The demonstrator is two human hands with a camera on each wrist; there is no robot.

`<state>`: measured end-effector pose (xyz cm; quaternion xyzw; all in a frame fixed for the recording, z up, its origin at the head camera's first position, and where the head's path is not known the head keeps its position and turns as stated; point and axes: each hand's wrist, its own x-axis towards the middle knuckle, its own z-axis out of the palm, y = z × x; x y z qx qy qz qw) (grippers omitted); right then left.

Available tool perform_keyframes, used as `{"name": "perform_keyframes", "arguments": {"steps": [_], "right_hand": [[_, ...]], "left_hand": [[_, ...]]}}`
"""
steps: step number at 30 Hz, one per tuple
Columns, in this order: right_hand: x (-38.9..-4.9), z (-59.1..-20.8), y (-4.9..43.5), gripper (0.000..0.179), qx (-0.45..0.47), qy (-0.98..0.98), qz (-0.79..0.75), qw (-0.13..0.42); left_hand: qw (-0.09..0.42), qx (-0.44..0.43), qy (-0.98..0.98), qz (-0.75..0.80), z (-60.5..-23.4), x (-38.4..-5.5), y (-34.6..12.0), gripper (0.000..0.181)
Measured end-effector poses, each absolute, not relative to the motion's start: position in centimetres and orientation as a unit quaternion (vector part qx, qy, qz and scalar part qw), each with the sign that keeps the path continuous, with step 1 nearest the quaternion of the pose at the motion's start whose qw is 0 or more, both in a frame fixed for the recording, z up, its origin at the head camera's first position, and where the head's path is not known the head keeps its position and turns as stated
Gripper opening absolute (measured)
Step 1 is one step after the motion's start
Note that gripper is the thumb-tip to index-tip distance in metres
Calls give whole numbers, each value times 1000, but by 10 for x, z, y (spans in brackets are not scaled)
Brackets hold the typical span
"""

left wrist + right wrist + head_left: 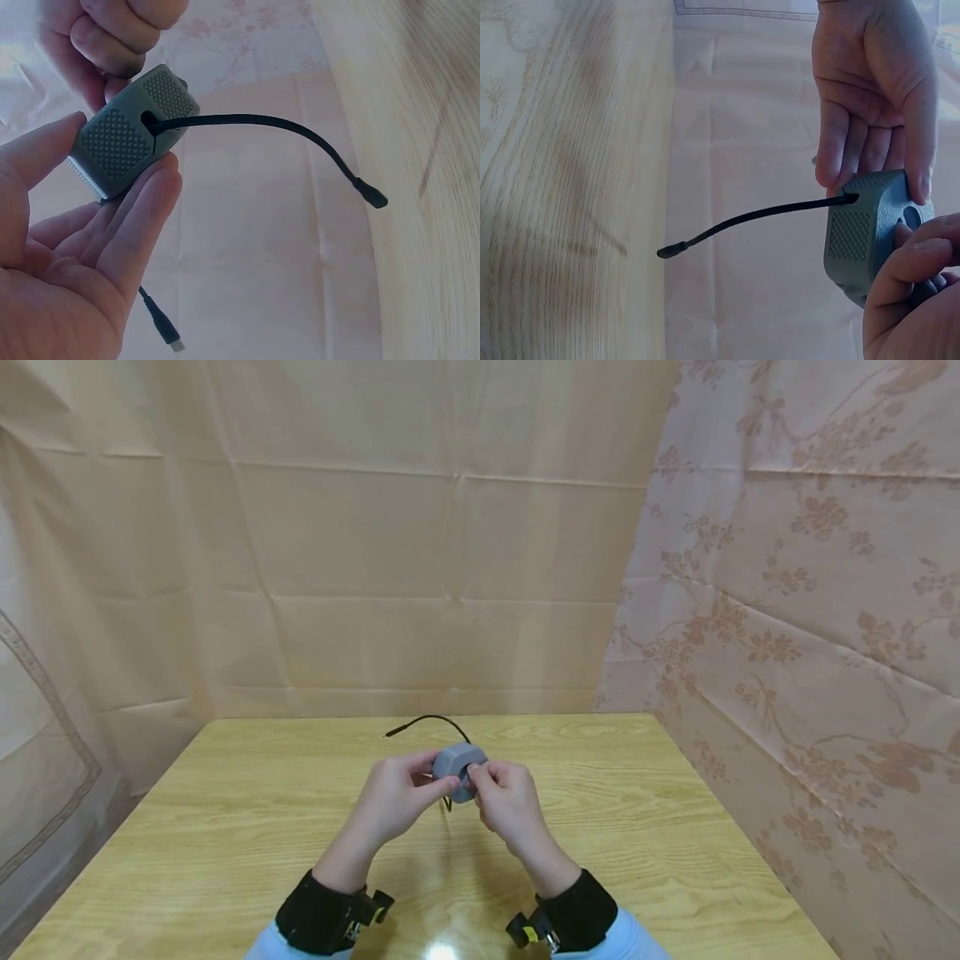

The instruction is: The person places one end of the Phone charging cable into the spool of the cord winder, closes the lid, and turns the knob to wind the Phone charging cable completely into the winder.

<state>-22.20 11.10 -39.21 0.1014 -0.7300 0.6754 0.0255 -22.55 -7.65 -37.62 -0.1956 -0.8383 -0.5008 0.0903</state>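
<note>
A grey cable winder [454, 758], many-sided with knurled panels, is held above the table. My left hand [392, 795] grips it from the left between thumb and fingers. My right hand [512, 802] has its thumb and curled fingers at the round recess in the winder's near face, pinching a part there that they mostly hide. From a slot in the winder's rim runs a black cable [255, 118] that ends in a slim plug [369, 193]. A second cable end with a metal-tipped plug [163, 322] hangs below the left hand.
The wooden table [645, 852] spreads beneath both hands. A plain beige curtain [375, 560] hangs behind its far edge, and a flowered cloth [810, 610] hangs on the right. Black bands with small cameras [318, 914] circle the wrists.
</note>
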Motion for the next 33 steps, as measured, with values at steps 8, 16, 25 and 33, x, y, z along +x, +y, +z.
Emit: {"name": "perform_keyframes", "arguments": {"steps": [8,16,25,33], "right_hand": [[-223,-391,119,40,132,-756,639,57],[-224,-377,139,22,164,-734,648,117],[-222,-358,166,14,196,-748,606,186],[-216,-349,176,19,233,-773,527,266]], "left_hand": [[77,-186,-842,-501,-373,-226,-81,39],[72,-178,-840,-507,-372,-225,-83,37],[61,-178,-836,-515,-368,-224,-87,37],[58,-189,-832,-519,-368,-225,-88,37]]}}
